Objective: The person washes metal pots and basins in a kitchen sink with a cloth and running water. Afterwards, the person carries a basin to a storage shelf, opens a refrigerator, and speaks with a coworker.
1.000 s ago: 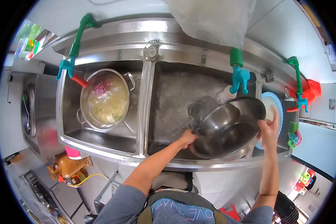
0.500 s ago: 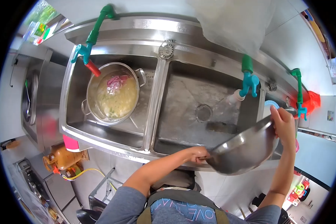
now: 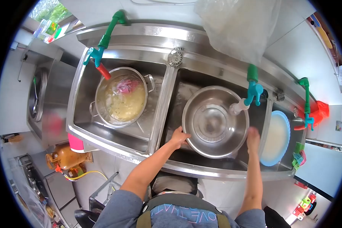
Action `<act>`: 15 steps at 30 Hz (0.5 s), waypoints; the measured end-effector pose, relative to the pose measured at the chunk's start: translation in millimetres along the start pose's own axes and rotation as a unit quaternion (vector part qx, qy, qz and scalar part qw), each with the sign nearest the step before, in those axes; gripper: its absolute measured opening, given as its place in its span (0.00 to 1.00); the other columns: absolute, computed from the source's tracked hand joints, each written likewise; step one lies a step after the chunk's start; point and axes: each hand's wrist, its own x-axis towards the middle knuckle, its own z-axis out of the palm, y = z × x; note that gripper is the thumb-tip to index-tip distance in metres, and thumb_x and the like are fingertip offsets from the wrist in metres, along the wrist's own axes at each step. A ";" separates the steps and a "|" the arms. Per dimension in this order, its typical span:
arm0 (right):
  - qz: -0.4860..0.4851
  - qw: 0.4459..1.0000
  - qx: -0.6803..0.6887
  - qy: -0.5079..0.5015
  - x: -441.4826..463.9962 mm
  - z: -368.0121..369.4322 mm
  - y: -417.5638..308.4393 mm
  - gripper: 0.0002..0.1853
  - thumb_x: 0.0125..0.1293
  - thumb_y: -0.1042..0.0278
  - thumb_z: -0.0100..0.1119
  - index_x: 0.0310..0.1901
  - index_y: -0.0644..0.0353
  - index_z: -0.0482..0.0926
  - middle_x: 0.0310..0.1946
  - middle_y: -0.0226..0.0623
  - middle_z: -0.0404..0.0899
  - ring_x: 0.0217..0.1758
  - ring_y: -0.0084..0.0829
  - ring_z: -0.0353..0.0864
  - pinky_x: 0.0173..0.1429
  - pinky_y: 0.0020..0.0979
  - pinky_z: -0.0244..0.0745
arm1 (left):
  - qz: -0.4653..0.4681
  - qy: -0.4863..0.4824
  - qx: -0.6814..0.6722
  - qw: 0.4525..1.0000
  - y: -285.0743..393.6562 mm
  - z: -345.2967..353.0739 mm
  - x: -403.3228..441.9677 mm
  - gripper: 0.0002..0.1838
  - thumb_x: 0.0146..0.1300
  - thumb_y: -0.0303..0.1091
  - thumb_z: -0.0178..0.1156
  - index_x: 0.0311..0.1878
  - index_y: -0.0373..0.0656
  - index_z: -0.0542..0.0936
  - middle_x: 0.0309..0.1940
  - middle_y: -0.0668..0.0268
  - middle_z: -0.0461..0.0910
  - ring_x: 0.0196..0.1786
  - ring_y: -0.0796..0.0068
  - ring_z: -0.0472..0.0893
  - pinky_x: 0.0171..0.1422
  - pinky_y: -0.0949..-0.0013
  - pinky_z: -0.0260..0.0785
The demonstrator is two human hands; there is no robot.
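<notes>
A wide steel basin (image 3: 193, 114) sits upright in the middle sink, under the teal tap (image 3: 254, 91) and its white nozzle. Water droplets or a shallow wet film seem to shine on its bottom. My left hand (image 3: 179, 137) grips the basin's lower left rim, thumb over the edge. On the opposite side my right hand (image 3: 253, 138) is beside the right rim, blurred by motion; its fingers do not show clearly, nor whether it touches the metal.
In the left sink stands a two-handled steel pot (image 3: 121, 97) of cloudy liquid with a pink item. A blue-rimmed tub (image 3: 275, 138) with whitish liquid is in the right sink. Dividers (image 3: 161, 110) separate the sinks. A plastic sheet (image 3: 237, 26) hangs behind.
The basin has gone from tilted over the sink's front edge to upright in the middle sink. Both hands moved with it; the right hand came down and left from the upper rim.
</notes>
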 end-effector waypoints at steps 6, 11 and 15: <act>-0.229 0.943 0.224 0.088 9.9 -40.1 -208.5 0.22 0.66 0.51 0.37 0.48 0.62 0.71 0.42 0.43 0.74 0.47 0.37 0.72 0.51 0.34 0.64 | -0.019 0.030 -0.014 0.999 -2.9 -17.3 23.5 0.21 0.47 0.20 0.54 0.48 0.42 0.67 0.40 0.60 0.74 0.42 0.62 0.76 0.38 0.60 0.73; -0.333 0.921 -0.041 0.200 1.1 -8.4 -240.0 0.19 0.63 0.52 0.44 0.37 0.62 0.74 0.33 0.44 0.74 0.39 0.45 0.72 0.42 0.38 0.66 | -0.027 0.066 0.036 0.997 -11.4 -24.2 30.3 0.21 0.46 0.23 0.55 0.46 0.41 0.66 0.41 0.60 0.72 0.41 0.63 0.75 0.38 0.61 0.73; -0.272 0.919 0.015 0.286 15.2 -5.8 -221.3 0.19 0.63 0.53 0.45 0.35 0.63 0.76 0.29 0.41 0.76 0.32 0.36 0.75 0.38 0.30 0.68 | -0.012 0.070 0.048 0.996 -15.2 -27.1 31.7 0.20 0.46 0.23 0.55 0.46 0.40 0.66 0.41 0.60 0.72 0.42 0.63 0.75 0.38 0.62 0.73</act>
